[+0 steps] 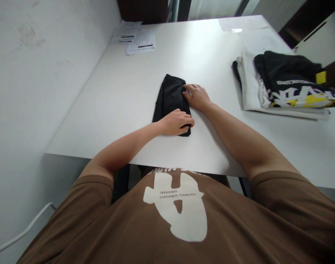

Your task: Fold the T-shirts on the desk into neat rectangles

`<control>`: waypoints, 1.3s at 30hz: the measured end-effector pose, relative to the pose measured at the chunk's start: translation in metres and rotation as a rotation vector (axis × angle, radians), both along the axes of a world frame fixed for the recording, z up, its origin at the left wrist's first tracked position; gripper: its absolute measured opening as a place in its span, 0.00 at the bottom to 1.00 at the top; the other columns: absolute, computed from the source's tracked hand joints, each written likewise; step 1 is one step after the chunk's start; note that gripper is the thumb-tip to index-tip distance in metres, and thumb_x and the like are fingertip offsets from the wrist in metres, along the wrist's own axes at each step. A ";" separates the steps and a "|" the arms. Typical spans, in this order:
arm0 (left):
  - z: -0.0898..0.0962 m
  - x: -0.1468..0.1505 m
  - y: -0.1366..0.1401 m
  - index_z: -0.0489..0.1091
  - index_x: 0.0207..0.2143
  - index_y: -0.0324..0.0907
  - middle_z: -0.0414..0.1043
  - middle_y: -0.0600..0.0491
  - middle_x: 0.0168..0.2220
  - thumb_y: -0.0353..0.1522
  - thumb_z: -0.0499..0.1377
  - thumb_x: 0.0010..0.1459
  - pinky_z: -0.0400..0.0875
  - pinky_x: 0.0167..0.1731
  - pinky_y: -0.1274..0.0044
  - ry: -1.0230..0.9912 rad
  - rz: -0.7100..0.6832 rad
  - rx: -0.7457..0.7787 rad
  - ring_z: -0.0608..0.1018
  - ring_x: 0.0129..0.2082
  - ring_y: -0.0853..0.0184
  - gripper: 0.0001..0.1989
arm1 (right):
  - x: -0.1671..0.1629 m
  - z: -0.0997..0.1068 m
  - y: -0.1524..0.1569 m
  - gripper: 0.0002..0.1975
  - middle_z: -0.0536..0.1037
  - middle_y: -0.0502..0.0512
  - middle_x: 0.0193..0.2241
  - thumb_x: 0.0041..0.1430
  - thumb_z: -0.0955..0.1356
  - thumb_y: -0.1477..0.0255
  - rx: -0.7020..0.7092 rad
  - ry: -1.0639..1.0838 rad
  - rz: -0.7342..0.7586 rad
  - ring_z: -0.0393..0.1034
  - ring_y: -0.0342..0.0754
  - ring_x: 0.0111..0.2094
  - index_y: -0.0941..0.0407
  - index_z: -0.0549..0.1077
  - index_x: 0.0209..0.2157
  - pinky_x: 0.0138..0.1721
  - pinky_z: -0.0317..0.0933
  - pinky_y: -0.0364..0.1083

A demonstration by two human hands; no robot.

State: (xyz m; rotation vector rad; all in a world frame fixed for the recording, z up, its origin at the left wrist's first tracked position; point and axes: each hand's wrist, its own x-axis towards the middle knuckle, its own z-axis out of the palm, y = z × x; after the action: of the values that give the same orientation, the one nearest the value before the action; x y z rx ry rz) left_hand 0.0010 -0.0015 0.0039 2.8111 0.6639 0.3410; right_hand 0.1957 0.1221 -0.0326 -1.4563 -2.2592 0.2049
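Observation:
A black garment (173, 91), folded into a narrow bundle, lies on the white table in front of me. My left hand (177, 123) reaches across its near end, fingers curled around the right edge by the near corner. Farther up that same edge is my right hand (197, 96), its fingertips and thumb closed on the cloth from the right side. Part of the bundle's near end is hidden under my left hand. What kind of garment it is, I cannot make out.
On the right of the white table (115, 95) stands a stack of folded clothes (288, 84), black and white with a yellow print. Paper sheets (139, 38) lie at the far left, beside the wall (46, 73). A white cable (24, 233) hangs at lower left.

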 end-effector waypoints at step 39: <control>0.001 0.000 0.000 0.75 0.46 0.46 0.82 0.51 0.45 0.31 0.55 0.67 0.59 0.48 0.67 0.007 0.008 -0.008 0.78 0.46 0.61 0.10 | 0.001 -0.002 0.001 0.28 0.75 0.60 0.64 0.72 0.60 0.57 0.000 0.014 -0.005 0.64 0.70 0.65 0.49 0.72 0.68 0.65 0.57 0.73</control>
State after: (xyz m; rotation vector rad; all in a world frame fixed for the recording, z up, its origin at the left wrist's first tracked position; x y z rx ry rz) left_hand 0.0014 -0.0013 0.0047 2.8038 0.6767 0.3291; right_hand 0.1964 0.1233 -0.0345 -1.4557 -2.2447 0.2132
